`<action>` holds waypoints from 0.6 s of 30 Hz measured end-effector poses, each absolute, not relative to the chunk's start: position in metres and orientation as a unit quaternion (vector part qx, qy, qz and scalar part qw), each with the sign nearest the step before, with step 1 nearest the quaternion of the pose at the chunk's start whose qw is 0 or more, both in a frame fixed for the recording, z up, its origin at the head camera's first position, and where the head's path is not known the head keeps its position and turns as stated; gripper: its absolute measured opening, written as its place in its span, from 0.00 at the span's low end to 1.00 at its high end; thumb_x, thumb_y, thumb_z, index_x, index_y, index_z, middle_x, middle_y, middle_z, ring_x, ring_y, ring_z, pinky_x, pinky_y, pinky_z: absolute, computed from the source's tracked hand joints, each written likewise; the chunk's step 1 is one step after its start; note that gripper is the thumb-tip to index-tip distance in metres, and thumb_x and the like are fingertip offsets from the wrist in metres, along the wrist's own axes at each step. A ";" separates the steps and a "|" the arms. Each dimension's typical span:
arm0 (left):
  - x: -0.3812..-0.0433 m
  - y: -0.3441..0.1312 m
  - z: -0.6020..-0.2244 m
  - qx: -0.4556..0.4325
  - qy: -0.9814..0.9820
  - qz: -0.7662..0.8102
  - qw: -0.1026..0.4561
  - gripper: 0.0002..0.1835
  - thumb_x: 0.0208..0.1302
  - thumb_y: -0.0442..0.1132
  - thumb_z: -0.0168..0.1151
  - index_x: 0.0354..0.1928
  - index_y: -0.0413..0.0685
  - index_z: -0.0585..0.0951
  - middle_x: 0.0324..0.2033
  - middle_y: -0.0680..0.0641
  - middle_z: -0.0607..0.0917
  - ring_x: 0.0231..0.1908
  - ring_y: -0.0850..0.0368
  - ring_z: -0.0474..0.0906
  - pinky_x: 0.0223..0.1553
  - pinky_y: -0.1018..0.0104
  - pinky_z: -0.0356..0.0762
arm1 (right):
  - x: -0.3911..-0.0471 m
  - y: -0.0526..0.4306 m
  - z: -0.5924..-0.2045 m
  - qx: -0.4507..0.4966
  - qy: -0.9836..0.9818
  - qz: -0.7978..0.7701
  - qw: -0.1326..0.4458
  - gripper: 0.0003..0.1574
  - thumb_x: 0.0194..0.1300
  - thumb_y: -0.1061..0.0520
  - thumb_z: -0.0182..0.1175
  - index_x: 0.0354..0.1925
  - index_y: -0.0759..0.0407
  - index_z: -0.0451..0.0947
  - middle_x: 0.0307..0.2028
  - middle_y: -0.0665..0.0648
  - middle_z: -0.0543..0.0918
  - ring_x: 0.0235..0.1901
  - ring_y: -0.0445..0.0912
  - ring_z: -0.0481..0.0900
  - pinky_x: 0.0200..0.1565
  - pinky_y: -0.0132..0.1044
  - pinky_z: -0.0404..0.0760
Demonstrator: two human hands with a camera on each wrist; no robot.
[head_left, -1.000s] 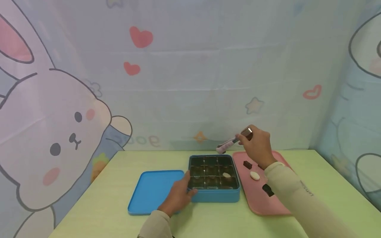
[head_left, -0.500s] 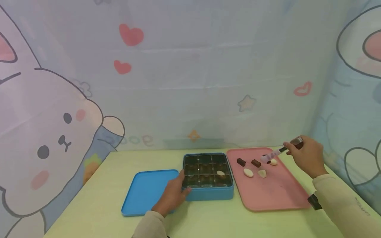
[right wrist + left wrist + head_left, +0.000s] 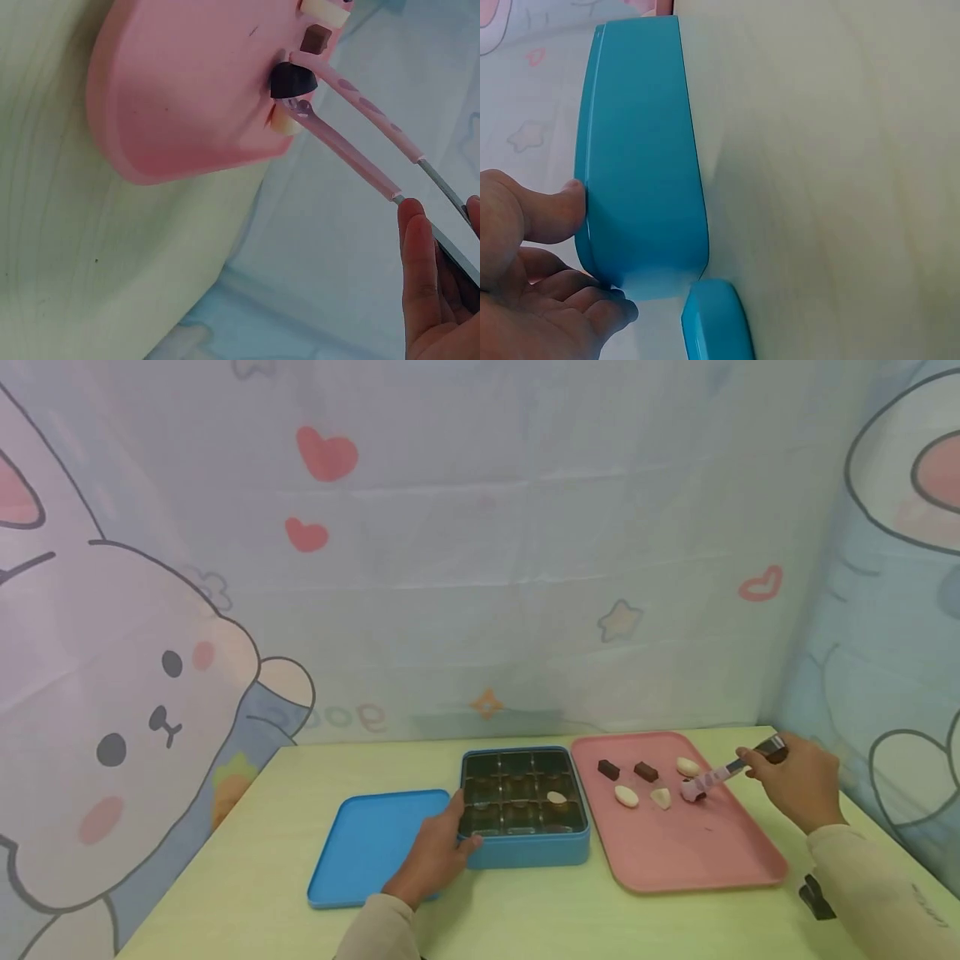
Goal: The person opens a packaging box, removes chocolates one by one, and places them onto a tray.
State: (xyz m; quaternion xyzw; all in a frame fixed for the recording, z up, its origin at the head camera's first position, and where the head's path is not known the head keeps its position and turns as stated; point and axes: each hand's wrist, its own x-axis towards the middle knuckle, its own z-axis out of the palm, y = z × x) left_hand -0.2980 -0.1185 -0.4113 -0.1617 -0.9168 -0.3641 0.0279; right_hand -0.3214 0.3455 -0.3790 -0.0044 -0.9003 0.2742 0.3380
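Observation:
My left hand (image 3: 435,856) holds the front left corner of a blue box (image 3: 536,853). Its thumb touches the rim in the left wrist view. The box has a dark, divided insert, with one white oval piece (image 3: 557,797) in a right-hand compartment. My right hand (image 3: 798,781) grips pink-tipped tongs (image 3: 731,767). Their tips stand on either side of a dark chocolate-like piece (image 3: 291,81) at the pink tray (image 3: 690,860). Around it on the tray lie brown blocks (image 3: 646,771), white ovals (image 3: 626,796) and a white wedge-shaped piece (image 3: 661,798).
A flat blue lid (image 3: 367,852) lies left of the box, partly behind my left hand. The tray stands right of the box, almost touching it. A printed cloth (image 3: 525,610) hangs behind the pale green table (image 3: 540,918).
My right hand has carried the tongs from above the box's rear right to the tray, then lowered their tips. The left hand stays on the box; the head view has shifted slightly.

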 end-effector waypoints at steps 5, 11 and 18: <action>-0.297 -0.117 -0.412 -0.162 -0.917 -0.364 0.031 0.41 0.71 0.37 0.62 0.77 0.31 0.52 0.72 0.28 0.66 0.72 0.29 0.62 0.67 0.34 0.68 | -0.322 0.346 -0.370 0.008 -0.894 0.292 0.339 0.19 0.68 0.52 0.64 0.31 0.69 0.81 0.21 0.63 0.87 0.19 0.26 0.68 0.48 0.65 0.62; -0.294 -0.117 -0.413 -0.163 -0.915 -0.366 0.034 0.41 0.72 0.37 0.61 0.77 0.31 0.52 0.71 0.29 0.67 0.71 0.30 0.63 0.67 0.35 0.69 | -0.317 0.328 -0.344 0.038 -0.866 0.331 0.373 0.14 0.67 0.54 0.67 0.35 0.67 0.83 0.19 0.42 0.86 0.22 0.14 0.69 0.47 0.39 0.74; -0.293 -0.118 -0.409 -0.172 -0.918 -0.356 0.035 0.41 0.71 0.37 0.62 0.77 0.30 0.52 0.72 0.29 0.67 0.71 0.31 0.64 0.66 0.36 0.70 | -0.302 0.269 -0.328 0.132 -0.853 0.364 0.351 0.10 0.66 0.56 0.68 0.38 0.64 0.83 0.25 0.60 0.90 0.23 0.20 0.80 0.25 0.19 0.76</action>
